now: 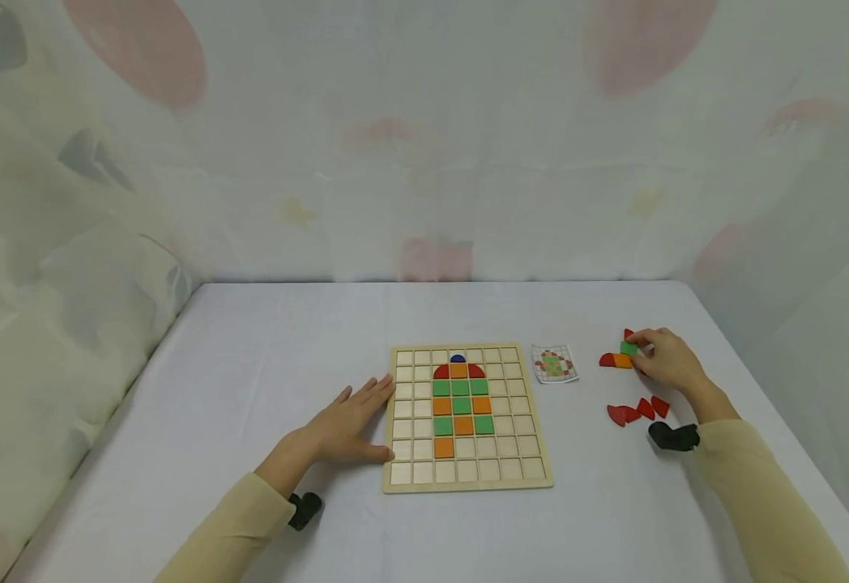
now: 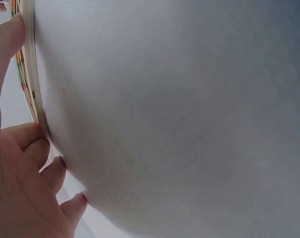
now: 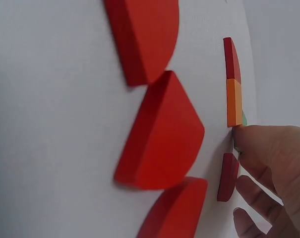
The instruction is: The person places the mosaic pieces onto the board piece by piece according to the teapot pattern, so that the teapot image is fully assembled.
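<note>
A wooden grid board [image 1: 468,487] lies on the table, with green, orange, red and blue tiles set in its cells. My left hand [image 1: 347,425] rests at its left side, fingers spread; in the left wrist view the thumb and fingertips touch the board's edge [image 2: 39,106]. At the right, my right hand [image 1: 671,362] pinches a green square tile [image 1: 627,348] between thumb and forefinger. Beside it lie an orange tile [image 1: 621,361] and a red rounded tile [image 1: 606,360]. Fingers partly hide the green tile in the right wrist view.
A small picture card [image 1: 554,364] with a coloured grid pattern lies right of the board. Several red quarter-round tiles [image 3: 169,141] form a row nearer my right wrist. Patterned cloth [image 1: 432,162] hangs behind the white table.
</note>
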`<state>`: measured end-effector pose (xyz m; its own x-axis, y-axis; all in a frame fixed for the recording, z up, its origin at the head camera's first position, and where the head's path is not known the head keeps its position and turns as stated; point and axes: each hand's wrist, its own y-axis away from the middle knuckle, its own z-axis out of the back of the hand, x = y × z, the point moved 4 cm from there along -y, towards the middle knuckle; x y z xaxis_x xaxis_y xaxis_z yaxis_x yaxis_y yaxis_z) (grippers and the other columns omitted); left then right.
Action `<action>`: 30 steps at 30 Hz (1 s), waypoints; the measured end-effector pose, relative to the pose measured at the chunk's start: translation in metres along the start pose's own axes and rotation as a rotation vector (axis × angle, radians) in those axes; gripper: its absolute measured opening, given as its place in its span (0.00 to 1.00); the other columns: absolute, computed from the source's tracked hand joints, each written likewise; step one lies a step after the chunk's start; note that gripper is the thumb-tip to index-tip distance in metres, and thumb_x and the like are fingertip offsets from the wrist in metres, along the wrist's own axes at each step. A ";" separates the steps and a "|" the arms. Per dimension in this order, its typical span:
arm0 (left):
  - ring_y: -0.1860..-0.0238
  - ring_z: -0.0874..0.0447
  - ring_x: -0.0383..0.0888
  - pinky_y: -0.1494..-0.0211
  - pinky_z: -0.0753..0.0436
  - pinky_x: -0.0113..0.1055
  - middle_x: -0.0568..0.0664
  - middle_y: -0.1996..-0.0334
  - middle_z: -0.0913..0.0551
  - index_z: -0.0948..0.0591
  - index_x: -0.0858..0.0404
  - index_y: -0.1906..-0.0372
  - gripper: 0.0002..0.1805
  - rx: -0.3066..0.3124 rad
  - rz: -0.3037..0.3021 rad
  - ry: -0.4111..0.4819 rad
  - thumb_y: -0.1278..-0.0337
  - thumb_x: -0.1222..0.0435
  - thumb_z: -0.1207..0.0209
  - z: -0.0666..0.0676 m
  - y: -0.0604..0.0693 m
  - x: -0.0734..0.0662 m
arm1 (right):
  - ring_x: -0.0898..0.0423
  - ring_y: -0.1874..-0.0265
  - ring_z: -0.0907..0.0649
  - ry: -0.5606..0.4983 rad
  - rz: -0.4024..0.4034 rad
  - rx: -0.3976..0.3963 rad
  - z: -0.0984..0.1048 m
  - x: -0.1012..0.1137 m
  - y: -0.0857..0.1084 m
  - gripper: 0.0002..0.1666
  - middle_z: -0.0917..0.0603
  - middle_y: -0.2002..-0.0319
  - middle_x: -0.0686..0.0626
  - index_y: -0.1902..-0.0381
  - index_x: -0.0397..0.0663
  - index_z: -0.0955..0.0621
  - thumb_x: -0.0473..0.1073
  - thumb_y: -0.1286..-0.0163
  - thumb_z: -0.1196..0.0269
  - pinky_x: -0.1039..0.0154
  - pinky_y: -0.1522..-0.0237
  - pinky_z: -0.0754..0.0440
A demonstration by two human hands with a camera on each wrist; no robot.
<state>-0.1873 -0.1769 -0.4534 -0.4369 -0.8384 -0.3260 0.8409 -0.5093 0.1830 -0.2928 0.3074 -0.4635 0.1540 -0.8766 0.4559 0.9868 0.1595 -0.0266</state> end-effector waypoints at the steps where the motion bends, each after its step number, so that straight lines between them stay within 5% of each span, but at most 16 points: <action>1: 0.28 0.54 0.51 0.31 0.51 0.58 0.48 0.27 0.54 0.50 0.61 0.28 0.56 0.001 0.002 -0.003 0.58 0.41 0.37 0.000 0.000 0.000 | 0.37 0.59 0.25 0.001 0.005 0.000 0.000 0.001 0.000 0.19 0.27 0.58 0.32 0.51 0.34 0.25 0.37 0.39 0.42 0.42 0.57 0.24; 30: 0.28 0.55 0.51 0.31 0.52 0.58 0.49 0.27 0.54 0.50 0.61 0.28 0.55 0.009 0.009 -0.014 0.57 0.41 0.38 0.000 -0.001 -0.002 | 0.38 0.59 0.27 -0.006 0.007 -0.031 0.002 0.007 0.002 0.19 0.26 0.55 0.32 0.53 0.32 0.25 0.40 0.37 0.43 0.40 0.55 0.26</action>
<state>-0.1872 -0.1751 -0.4528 -0.4339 -0.8455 -0.3112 0.8418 -0.5035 0.1946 -0.2896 0.3029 -0.4583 0.1603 -0.8728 0.4609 0.9869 0.1511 -0.0571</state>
